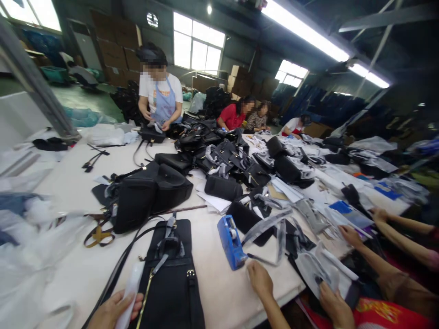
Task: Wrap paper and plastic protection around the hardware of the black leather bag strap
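The curled left hand [115,310] is gripping a white strip [133,287] beside the black bag [174,285]; the closed right hand [259,279] is seemingly pulling tape [233,234] from the dispenser [229,251], probably needing a clean tear

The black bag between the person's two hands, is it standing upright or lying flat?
Lying flat: the black bag has its gold zipper and buckle facing up, on the table.

Bright windows [206,43] break a dark wall [238,45] that carries a round vent [152,19]. Lit tube lights [305,29] hang overhead; brown cartons [111,50] stand stacked at the back, beyond a greenish floor [78,101]. A grey post [34,77] rises beside the pale counter [210,258].
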Demonstrator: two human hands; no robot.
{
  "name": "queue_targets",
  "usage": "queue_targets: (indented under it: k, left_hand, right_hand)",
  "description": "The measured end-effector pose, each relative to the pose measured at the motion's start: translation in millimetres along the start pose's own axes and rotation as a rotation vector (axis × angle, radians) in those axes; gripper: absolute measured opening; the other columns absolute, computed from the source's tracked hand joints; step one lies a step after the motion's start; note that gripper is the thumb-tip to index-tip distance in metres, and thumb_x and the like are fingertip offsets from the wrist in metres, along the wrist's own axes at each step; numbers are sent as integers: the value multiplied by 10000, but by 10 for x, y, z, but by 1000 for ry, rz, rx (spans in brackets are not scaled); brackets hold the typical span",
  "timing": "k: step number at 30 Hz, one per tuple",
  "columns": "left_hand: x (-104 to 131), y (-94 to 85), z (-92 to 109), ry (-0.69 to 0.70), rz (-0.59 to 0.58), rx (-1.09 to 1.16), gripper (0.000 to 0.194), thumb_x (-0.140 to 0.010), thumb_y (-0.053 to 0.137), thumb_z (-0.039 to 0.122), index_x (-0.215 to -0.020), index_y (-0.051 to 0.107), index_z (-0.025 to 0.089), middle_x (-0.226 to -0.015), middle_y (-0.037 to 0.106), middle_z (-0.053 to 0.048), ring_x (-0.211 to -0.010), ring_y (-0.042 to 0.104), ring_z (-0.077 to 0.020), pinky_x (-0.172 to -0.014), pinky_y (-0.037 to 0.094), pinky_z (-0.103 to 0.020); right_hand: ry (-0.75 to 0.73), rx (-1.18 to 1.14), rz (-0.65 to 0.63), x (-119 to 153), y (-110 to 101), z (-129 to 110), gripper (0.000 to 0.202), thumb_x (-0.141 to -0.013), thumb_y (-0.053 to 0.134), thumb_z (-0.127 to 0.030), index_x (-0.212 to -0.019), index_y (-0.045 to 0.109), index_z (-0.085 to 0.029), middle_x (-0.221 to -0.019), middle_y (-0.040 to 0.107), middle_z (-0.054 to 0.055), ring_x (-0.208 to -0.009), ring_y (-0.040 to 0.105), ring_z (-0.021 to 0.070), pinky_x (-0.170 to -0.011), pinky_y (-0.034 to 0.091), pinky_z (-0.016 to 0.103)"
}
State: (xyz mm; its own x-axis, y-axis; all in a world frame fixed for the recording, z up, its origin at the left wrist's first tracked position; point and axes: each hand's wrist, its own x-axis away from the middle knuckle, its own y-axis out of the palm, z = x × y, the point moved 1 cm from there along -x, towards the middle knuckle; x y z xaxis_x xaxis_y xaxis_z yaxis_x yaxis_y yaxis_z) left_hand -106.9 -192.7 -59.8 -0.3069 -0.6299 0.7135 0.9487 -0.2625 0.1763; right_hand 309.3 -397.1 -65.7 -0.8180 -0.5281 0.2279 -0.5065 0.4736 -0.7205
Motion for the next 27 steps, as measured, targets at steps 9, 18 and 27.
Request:
queue_targets:
  k: [9,18,27]
  left_hand:
    - [394,253,276,201,-26,14,365,-720,701,456,-901,601,155,-682,646,-11,-621,623,-170,-587,486,-261]
    - [391,229,209,331,-66,17,261,-726,679,340,-888,638,139,-660,606,9,-565,513,-124,-526,369,-228]
    - [489,174,333,258,-111,35,354,-700,583,172,-1049,640,142,-793,654,-29,-671,566,-163,-596,415,-245]
  right_hand:
    - [-402,-283,-525,734,789,-1300,308,-880,423,-452,-955,615,-223,-805,646,43,-732,615,202,-658,478,286]
    - [-771,-276,-812,1460,1647,-2326,218,-874,456,-165,-850,665,-223,-770,667,-2,-709,634,143,-691,458,230]
    - [-774,-113,-744,1387,1728,-2284,465,-821,478,-125,-1255,450,-289,-737,629,-37,-665,630,163,-629,420,229]
